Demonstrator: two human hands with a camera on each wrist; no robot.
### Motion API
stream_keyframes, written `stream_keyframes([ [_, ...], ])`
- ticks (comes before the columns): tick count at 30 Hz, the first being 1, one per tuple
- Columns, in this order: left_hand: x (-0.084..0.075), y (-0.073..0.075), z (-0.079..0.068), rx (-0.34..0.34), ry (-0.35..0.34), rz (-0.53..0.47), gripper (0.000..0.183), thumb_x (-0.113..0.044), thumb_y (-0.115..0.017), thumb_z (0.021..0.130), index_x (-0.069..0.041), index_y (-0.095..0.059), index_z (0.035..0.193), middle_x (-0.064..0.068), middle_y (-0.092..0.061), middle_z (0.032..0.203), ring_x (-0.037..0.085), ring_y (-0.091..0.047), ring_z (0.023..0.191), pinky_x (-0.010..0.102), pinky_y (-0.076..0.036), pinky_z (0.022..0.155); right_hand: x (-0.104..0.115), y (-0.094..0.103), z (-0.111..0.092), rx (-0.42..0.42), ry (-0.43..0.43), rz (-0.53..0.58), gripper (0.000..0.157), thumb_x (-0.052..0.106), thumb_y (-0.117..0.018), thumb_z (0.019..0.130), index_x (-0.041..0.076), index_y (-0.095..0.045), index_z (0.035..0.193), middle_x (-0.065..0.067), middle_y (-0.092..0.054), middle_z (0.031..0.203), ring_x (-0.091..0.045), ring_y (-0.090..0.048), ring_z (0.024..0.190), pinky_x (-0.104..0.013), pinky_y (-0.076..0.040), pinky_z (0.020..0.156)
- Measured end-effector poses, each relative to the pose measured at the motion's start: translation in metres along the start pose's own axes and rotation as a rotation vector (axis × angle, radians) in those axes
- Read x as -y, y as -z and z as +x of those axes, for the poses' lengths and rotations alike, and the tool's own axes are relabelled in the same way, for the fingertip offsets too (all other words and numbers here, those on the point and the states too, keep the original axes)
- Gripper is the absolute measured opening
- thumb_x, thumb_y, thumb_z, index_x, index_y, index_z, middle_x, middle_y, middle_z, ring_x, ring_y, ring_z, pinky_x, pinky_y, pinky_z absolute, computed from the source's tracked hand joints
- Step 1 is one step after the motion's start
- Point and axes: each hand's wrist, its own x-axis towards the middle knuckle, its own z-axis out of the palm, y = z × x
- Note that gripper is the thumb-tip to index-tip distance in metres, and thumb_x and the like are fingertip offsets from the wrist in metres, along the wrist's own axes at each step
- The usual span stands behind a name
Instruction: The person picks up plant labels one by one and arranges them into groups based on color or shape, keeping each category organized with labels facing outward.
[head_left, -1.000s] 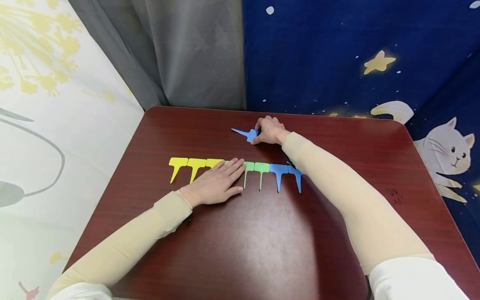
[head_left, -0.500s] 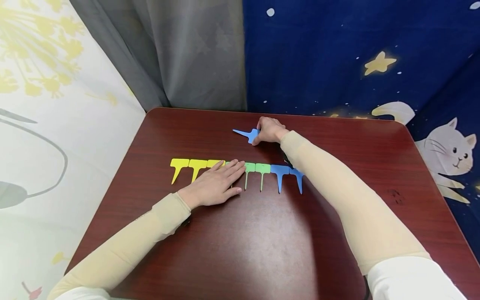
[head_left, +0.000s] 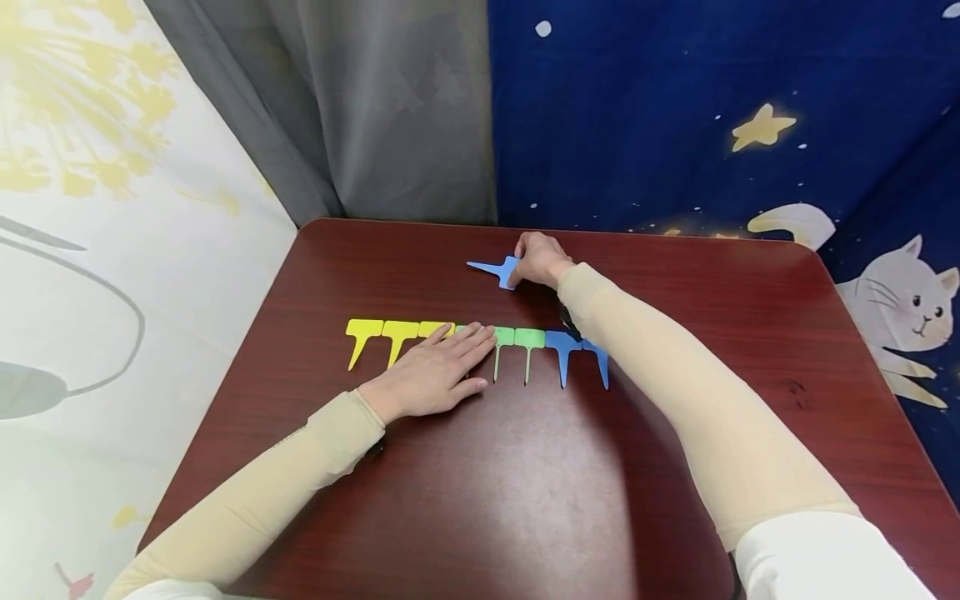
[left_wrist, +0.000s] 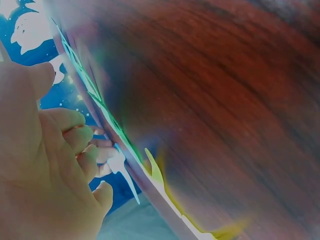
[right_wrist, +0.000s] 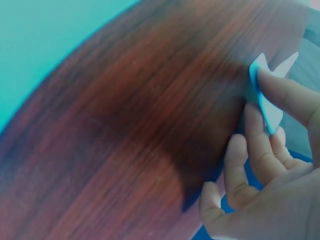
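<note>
A row of T-shaped plant labels crosses the table: yellow plant labels (head_left: 365,328) at the left, green plant labels (head_left: 529,337) in the middle, and two blue plant labels (head_left: 563,340) at the right. My left hand (head_left: 427,379) lies with straight fingers over the row, covering parts of the yellow and green ones. Beyond the row, my right hand (head_left: 543,259) pinches another blue plant label (head_left: 507,272) by its wide head, its pointed stem aimed left. In the right wrist view, the thumb (right_wrist: 287,92) presses one face of this label, with fingers behind it.
The dark red wooden table (head_left: 495,492) has rounded far corners. A grey curtain (head_left: 405,108) and a blue curtain (head_left: 637,108) with stars and a cat hang right behind its far edge. My right forearm passes over the row's right end.
The pinched blue label has turned slightly, showing more of its face. The right hand barely moves, the left hand stays on the row, and the head view has shifted a little.
</note>
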Motion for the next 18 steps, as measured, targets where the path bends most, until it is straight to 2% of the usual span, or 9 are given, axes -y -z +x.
stream_keyframes([
  [4,-0.002,0.001,0.0,-0.005,-0.002,0.004,0.071,-0.054,-0.039,0.105,-0.016,-0.02,0.162,-0.001,-0.013,0.168,0.019,-0.009,0.154,0.046,-0.008,0.123,-0.002,0.001,0.001,0.015,0.008,0.095,0.038,0.014,-0.088,0.078,0.01,-0.055,0.097,-0.009,-0.056,0.095,-0.026,-0.053,0.089,-0.036,-0.046,0.073],
  [11,-0.01,0.004,0.01,-0.038,-0.042,-0.004,0.07,-0.052,-0.038,0.106,-0.014,-0.02,0.162,0.001,-0.014,0.168,0.02,-0.009,0.154,0.046,-0.009,0.123,0.003,0.021,-0.006,0.044,0.09,0.121,0.035,0.007,-0.083,0.081,0.005,-0.057,0.105,-0.011,-0.057,0.098,-0.027,-0.052,0.091,-0.035,-0.047,0.077],
  [18,-0.017,0.009,0.023,-0.01,-0.087,0.012,0.069,-0.051,-0.035,0.107,-0.015,-0.017,0.163,0.003,-0.011,0.168,0.021,-0.009,0.154,0.042,-0.013,0.123,0.003,0.048,-0.02,0.091,0.185,0.119,0.037,0.002,-0.079,0.085,0.003,-0.055,0.113,-0.014,-0.063,0.101,-0.026,-0.06,0.091,-0.036,-0.054,0.083],
])
